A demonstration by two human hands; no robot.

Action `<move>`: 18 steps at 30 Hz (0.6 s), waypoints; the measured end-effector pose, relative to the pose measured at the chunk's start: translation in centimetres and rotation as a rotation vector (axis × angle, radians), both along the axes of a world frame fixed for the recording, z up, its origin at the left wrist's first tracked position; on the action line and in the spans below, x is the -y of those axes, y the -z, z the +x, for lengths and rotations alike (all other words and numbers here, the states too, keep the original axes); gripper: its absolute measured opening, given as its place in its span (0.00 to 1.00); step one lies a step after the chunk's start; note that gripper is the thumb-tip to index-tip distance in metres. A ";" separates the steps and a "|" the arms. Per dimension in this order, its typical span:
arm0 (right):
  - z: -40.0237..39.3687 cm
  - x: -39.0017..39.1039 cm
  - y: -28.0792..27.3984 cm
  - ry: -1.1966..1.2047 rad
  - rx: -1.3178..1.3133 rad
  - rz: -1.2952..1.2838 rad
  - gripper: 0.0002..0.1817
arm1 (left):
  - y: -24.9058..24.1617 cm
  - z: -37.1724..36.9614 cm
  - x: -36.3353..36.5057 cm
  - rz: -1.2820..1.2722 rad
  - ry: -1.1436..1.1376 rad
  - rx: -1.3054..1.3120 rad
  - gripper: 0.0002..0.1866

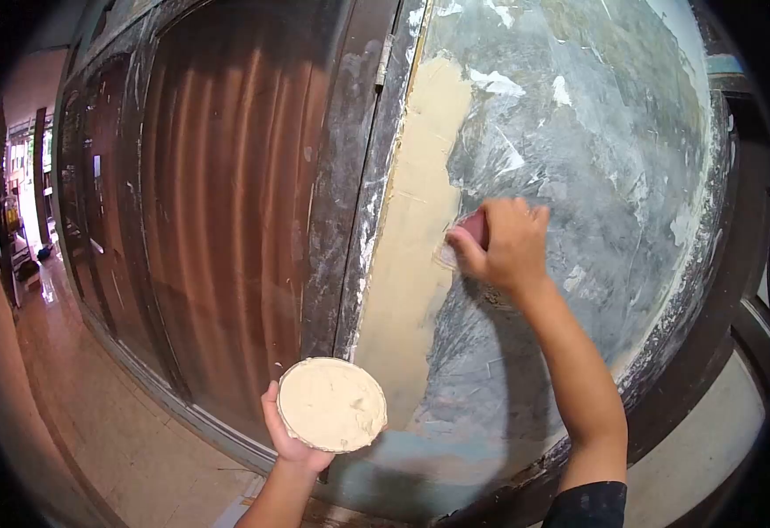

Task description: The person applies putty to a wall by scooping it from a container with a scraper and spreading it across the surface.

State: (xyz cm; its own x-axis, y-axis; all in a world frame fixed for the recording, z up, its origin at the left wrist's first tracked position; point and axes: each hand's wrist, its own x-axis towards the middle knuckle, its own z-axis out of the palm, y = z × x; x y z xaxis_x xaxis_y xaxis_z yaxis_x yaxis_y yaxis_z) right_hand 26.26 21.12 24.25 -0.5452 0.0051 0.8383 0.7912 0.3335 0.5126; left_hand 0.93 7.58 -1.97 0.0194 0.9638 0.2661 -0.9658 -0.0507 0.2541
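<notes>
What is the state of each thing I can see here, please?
Left hand: holds the round plate from below.
Plate: tilted toward the camera, covered with cream putty.
Right hand: fingers closed on a small scraper, pressed to the panel.
Scraper: mostly hidden by the hand, touching the panel.
Grey panel: worn, patchy, with a cream putty strip along its left edge.
Brown door: shut, ribbed.

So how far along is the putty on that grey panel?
Done: a cream putty strip covers the panel's left edge. In hand: the right hand presses a scraper beside that strip; the left hand holds a round putty-loaded plate. Left: most of the grey panel is bare.
</notes>
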 end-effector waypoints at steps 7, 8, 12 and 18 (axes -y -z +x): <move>-0.1 0.5 1.6 -0.062 -0.087 0.013 0.25 | -0.3 -0.1 0.4 0.019 -0.025 -0.029 0.42; 0.0 0.4 2.9 -0.004 -0.022 -0.020 0.25 | -0.1 -0.2 0.4 -0.003 -0.055 -0.035 0.42; -0.5 -0.6 -0.6 -0.010 -0.096 0.053 0.24 | -0.3 -0.3 0.5 -0.003 -0.050 -0.038 0.42; -0.2 0.2 -1.6 -0.033 -0.215 0.089 0.25 | 0.0 -0.4 0.2 -0.014 -0.080 -0.010 0.44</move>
State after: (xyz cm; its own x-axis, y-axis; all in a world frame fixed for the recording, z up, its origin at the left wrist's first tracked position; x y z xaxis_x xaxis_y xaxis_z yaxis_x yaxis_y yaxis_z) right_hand 26.09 20.92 25.88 -0.3530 -0.0893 0.9313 0.8747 0.3219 0.3624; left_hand 0.51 7.34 -2.00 -0.0549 0.9661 0.2524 -0.9563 -0.1236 0.2651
